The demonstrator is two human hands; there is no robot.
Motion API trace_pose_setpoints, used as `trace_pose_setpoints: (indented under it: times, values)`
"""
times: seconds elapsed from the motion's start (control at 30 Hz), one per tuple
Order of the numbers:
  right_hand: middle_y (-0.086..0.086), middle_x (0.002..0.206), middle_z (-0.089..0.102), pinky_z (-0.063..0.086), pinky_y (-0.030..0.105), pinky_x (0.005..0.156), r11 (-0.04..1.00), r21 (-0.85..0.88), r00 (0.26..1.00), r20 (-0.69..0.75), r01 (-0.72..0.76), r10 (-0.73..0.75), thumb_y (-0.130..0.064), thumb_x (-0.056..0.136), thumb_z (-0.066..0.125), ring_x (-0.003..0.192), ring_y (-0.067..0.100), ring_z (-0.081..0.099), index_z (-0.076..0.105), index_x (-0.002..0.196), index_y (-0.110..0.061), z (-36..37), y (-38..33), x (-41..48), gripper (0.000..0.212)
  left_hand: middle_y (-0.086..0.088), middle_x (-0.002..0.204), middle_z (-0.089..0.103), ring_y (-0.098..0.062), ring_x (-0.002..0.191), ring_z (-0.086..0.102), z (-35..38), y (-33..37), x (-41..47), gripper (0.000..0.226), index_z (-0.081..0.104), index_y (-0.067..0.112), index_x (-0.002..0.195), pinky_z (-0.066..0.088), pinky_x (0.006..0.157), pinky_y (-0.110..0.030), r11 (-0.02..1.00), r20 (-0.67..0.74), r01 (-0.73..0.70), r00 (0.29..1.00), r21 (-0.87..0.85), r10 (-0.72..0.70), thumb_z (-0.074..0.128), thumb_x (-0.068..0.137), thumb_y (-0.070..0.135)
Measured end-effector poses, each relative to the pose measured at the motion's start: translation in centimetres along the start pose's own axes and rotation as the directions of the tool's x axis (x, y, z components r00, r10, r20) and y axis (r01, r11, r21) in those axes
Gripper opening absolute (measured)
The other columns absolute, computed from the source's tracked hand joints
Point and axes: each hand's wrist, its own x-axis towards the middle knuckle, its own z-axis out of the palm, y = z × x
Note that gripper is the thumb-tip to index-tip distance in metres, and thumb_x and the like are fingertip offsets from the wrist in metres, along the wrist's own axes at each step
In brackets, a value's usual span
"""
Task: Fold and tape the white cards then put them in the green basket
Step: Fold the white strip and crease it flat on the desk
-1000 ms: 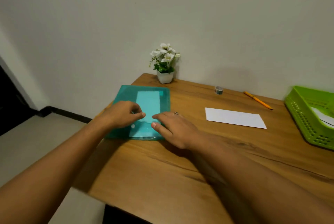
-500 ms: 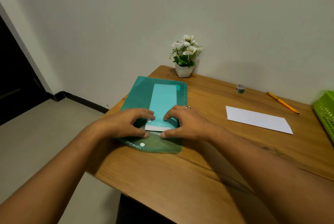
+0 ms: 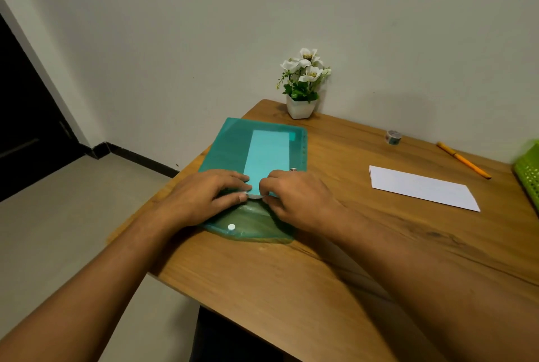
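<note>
A teal see-through folder [image 3: 230, 142] lies on the wooden table's left corner with its snap flap open toward me. Inside it shows a white card [image 3: 269, 154], whose near edge peeks out at the folder's mouth. My left hand [image 3: 204, 198] rests on the folder and its thumb and fingers pinch that card edge. From the other side my right hand [image 3: 297, 198], with a ring on one finger, pinches the same edge. A second white card [image 3: 420, 188] lies flat to the right. The green basket [image 3: 529, 170] shows only as a corner at the right edge.
A small roll of tape [image 3: 393, 137] and an orange pen [image 3: 463, 160] lie near the back wall. A white pot of artificial flowers [image 3: 302, 105] stands at the back corner. The table's left edge [image 3: 175, 183] runs just beside the folder, with floor beyond.
The view has swung left, pushing the basket nearly out of frame. Both hands have closed in on the folder's mouth and now pinch the card's near edge, which sticks out.
</note>
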Motion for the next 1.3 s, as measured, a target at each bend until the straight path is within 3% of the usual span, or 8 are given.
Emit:
trace_pose_setpoints:
  times: [0.2, 0.33, 0.43, 0.7, 0.83, 1.0, 1.17, 1.3]
  values:
    - [-0.009, 0.099, 0.067, 0.054, 0.037, 0.073, 0.987, 0.143, 0.997, -0.009, -0.068, 0.070, -0.029, 0.099, 0.061, 0.094, 0.015, 0.061, 0.064, 0.096, -0.030, -1.4, -0.4, 0.5, 0.005, 0.021, 0.149, 0.051, -0.002, 0.135, 0.045, 0.9, 0.1, -0.3, 0.065, 0.052, 0.040, 0.145, 0.045, 0.110, -0.037, 1.000, -0.026, 0.015, 1.000, -0.005, -0.015, 0.058, 0.088, 0.070]
    - [-0.013, 0.096, 0.067, 0.055, 0.039, 0.075, 0.930, 0.361, 0.994, -0.058, -0.064, 0.091, -0.036, 0.100, 0.061, 0.093, 0.010, 0.061, 0.064, 0.097, -0.031, -3.1, -1.1, 0.8, 0.006, 0.021, 0.126, 0.064, 0.000, 0.110, 0.058, 0.7, 0.2, -0.1, 0.063, 0.056, 0.045, 0.134, 0.056, 0.090, -0.036, 0.996, -0.001, 0.050, 0.999, -0.076, -0.050, 0.053, 0.079, 0.077]
    - [-0.013, 0.097, 0.068, 0.058, 0.041, 0.080, 0.815, 0.577, 0.989, -0.083, -0.049, 0.119, -0.034, 0.096, 0.068, 0.095, 0.006, 0.063, 0.067, 0.099, -0.030, -3.7, -1.2, 0.7, 0.005, 0.018, 0.109, 0.066, -0.002, 0.094, 0.061, 0.5, 0.4, -0.1, 0.055, 0.061, 0.041, 0.124, 0.058, 0.079, -0.038, 0.988, -0.008, 0.078, 0.997, -0.131, -0.080, 0.055, 0.080, 0.074]
    - [-0.011, 0.119, 0.068, 0.061, 0.040, 0.093, 0.523, 0.813, 0.957, 0.138, -0.256, 0.255, -0.030, 0.082, 0.086, 0.112, 0.009, 0.064, 0.066, 0.122, -0.030, -1.0, 1.0, -2.6, 0.045, 0.017, 0.139, 0.061, -0.004, 0.118, 0.056, 0.2, 1.4, -0.1, 0.057, 0.062, 0.036, 0.136, 0.053, 0.095, -0.038, 0.991, -0.006, 0.103, 0.995, -0.084, -0.104, 0.038, 0.096, 0.069]
    - [-0.009, 0.129, 0.063, 0.057, 0.040, 0.098, 0.758, 0.550, 0.936, 0.185, -0.352, 0.300, -0.030, 0.095, 0.072, 0.118, 0.009, 0.057, 0.066, 0.124, -0.031, -1.3, 0.7, -3.4, 0.029, 0.016, 0.133, 0.063, -0.003, 0.111, 0.057, 0.4, 1.4, 0.1, 0.047, 0.063, 0.036, 0.132, 0.054, 0.091, -0.034, 0.988, 0.002, 0.132, 0.991, -0.080, -0.132, 0.048, 0.096, 0.062]
    - [-0.009, 0.110, 0.070, 0.058, 0.040, 0.090, 0.734, 0.614, 0.948, 0.080, -0.290, 0.308, -0.031, 0.100, 0.067, 0.103, 0.009, 0.061, 0.074, 0.116, -0.027, -3.7, 0.3, -2.5, 0.018, 0.015, 0.128, 0.063, -0.004, 0.112, 0.059, 0.8, 0.9, -0.2, 0.061, 0.056, 0.040, 0.137, 0.057, 0.093, -0.037, 0.974, -0.002, 0.153, 0.988, -0.168, -0.156, 0.071, 0.083, 0.064]
    - [-0.006, 0.100, 0.074, 0.060, 0.047, 0.084, 0.671, 0.731, 0.962, -0.077, -0.124, 0.262, -0.029, 0.098, 0.070, 0.095, 0.013, 0.068, 0.077, 0.107, -0.021, -8.0, 0.4, -1.9, 0.014, 0.021, 0.125, 0.062, -0.001, 0.113, 0.057, 0.0, 1.7, 0.0, 0.066, 0.059, 0.044, 0.132, 0.056, 0.093, -0.037, 0.980, 0.031, 0.118, 0.993, -0.158, -0.115, 0.057, 0.076, 0.078]
    - [0.014, 0.097, 0.078, 0.061, 0.055, 0.085, 0.570, 0.821, 0.940, -0.214, 0.026, 0.265, -0.027, 0.092, 0.072, 0.093, 0.032, 0.075, 0.076, 0.098, -0.006, -11.2, 1.3, -1.9, 0.023, 0.023, 0.123, 0.063, 0.001, 0.106, 0.059, -0.3, 2.0, 0.2, 0.058, 0.060, 0.044, 0.128, 0.057, 0.090, -0.034, 0.991, 0.087, 0.120, 0.990, -0.061, -0.114, 0.055, 0.081, 0.077]
